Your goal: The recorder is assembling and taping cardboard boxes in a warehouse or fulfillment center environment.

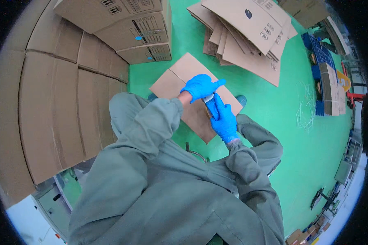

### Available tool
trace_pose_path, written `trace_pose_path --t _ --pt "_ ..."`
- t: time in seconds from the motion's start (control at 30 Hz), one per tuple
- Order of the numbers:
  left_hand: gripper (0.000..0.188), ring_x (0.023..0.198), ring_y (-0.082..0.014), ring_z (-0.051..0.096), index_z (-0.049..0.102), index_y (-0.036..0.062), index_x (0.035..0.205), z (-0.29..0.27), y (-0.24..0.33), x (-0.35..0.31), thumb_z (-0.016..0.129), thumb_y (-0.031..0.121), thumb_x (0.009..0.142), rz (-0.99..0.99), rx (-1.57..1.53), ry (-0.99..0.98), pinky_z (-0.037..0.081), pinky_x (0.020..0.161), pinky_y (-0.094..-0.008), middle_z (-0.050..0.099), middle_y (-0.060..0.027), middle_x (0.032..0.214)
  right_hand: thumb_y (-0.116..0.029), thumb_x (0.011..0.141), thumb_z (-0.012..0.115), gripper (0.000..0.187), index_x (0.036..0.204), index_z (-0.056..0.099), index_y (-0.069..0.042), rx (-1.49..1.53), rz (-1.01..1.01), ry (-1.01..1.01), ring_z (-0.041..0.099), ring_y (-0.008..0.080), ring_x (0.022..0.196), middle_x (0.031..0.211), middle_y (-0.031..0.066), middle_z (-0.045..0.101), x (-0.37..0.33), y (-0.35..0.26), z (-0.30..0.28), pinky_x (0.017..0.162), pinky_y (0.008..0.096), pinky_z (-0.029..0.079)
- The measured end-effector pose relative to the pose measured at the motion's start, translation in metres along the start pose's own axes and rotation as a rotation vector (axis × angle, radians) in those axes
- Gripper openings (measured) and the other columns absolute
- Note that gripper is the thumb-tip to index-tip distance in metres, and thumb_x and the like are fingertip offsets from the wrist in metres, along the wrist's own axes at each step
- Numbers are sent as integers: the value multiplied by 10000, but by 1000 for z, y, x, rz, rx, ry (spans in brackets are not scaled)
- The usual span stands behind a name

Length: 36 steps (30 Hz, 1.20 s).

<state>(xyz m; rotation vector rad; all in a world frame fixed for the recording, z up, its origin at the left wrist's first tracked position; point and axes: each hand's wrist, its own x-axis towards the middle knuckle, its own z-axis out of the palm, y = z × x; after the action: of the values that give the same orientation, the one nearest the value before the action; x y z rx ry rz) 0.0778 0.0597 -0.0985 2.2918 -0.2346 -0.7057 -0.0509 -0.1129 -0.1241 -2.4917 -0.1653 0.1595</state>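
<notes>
Both hands wear blue gloves and meet over a brown cardboard box (188, 116) that lies between my knees, a seam crossing its top. My left hand (200, 86) is closed, its fingers pointing right and partly hidden under its back. Just below it, my right hand (225, 120) grips a small pale, greyish thing (209, 97) whose kind I cannot make out. One finger of the right hand stretches up along that thing. The two hands almost touch there.
Large closed cartons (49, 110) stand stacked along the left, with more cartons (145, 34) ahead. Flattened cardboard sheets (249, 32) are piled at the far right. Loose white straps (306, 108) lie on the green floor, near a blue pallet (316, 69) and a yellow-and-red pallet jack (343, 81).
</notes>
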Motion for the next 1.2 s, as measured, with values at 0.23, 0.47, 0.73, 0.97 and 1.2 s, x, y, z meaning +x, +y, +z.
trace_pose_path --t 0.23,0.47,0.73,0.97,1.2 --pt "733 853 -376 676 733 -16 907 25 -40 16 542 691 882 -187 -499 -138 515 796 -471 695 -255 907 -60 712 656 869 1526 394 -212 16 -98 7 583 410 804 932 210 534 -3 -1 -1 705 485 512" --pt "640 736 -408 663 711 3 750 21 -101 47 531 587 938 122 93 339 508 697 -511 668 -251 766 -68 699 678 887 1522 395 -240 -144 -93 -159 628 411 816 936 199 562 28 -42 -16 712 501 528" --pt "610 808 -431 673 738 17 817 -118 -275 109 500 566 937 -163 260 536 523 756 -533 692 -241 849 -178 769 659 773 1494 397 -243 -348 -96 -479 648 465 840 1013 258 616 137 -100 21 705 542 538" --pt "664 1013 -453 654 727 -21 1002 59 -305 127 451 579 943 -382 94 395 498 923 -533 677 -266 1114 -168 761 650 754 1475 412 -219 -378 -34 -621 650 467 823 1004 284 628 154 -103 26 701 538 541" --pt "733 1192 -399 601 586 14 1334 -2 -301 114 367 624 990 -598 -84 1 438 1037 -460 614 -215 1331 -178 726 679 786 1467 419 -211 -349 -124 -573 658 455 819 960 263 655 149 -100 27 694 538 541"
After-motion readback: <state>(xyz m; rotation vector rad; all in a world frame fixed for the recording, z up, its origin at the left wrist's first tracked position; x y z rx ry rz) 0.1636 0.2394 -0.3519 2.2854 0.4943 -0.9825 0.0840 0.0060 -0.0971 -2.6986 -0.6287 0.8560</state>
